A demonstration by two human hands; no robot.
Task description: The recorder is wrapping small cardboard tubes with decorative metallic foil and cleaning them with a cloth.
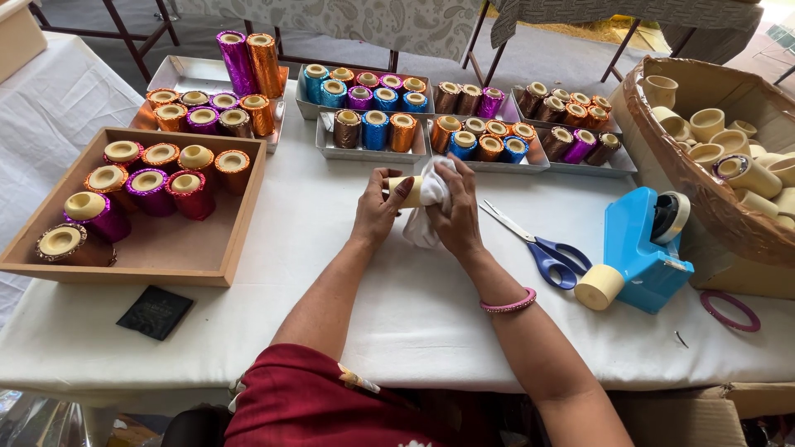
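My left hand (pixel 378 209) grips one end of a plain cream cylindrical holder (pixel 403 186) above the middle of the white table (pixel 414 306). My right hand (pixel 458 217) presses a white cloth (pixel 431 199) around the holder's other end; part of the cloth hangs below. Most of the holder is hidden by the cloth and fingers. A pink bangle (pixel 508 304) sits on my right wrist.
A wooden tray (pixel 149 248) at left holds foil-wrapped holders. Metal trays (pixel 373 151) of coloured foil holders line the back. Blue-handled scissors (pixel 542 248), a blue tape dispenser (pixel 642 248), a bare holder (pixel 598 287) and a box (pixel 712 199) of plain holders lie at right. A black packet (pixel 155 312) lies front left.
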